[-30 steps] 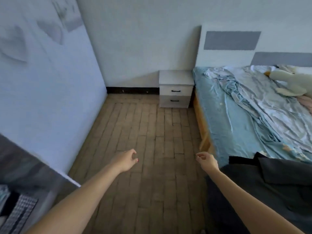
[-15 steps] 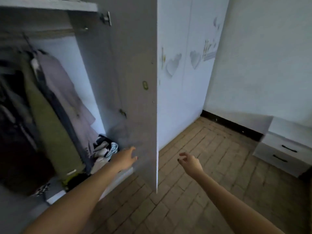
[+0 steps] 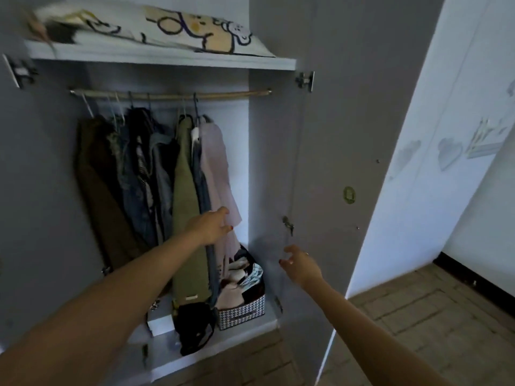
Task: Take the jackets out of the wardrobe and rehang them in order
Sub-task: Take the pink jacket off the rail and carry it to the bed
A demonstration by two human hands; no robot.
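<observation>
No legible text — label on green jacket (image 3: 191, 297) seemingly blurred

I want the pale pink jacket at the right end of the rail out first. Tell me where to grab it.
Grip the pale pink jacket by its hanger hook on the wooden rail, coming from the front. It hangs outermost, beside the bare wall, so it should lift off freely. The left hand only reaches the hem.

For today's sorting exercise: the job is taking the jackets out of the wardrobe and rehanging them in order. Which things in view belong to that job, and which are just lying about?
Part of the job:
hanging jackets
rail
wardrobe
left hand, reaching in
right hand

Lying about:
patterned basket of folded clothes
pillow on the shelf
black bag
white box
</observation>
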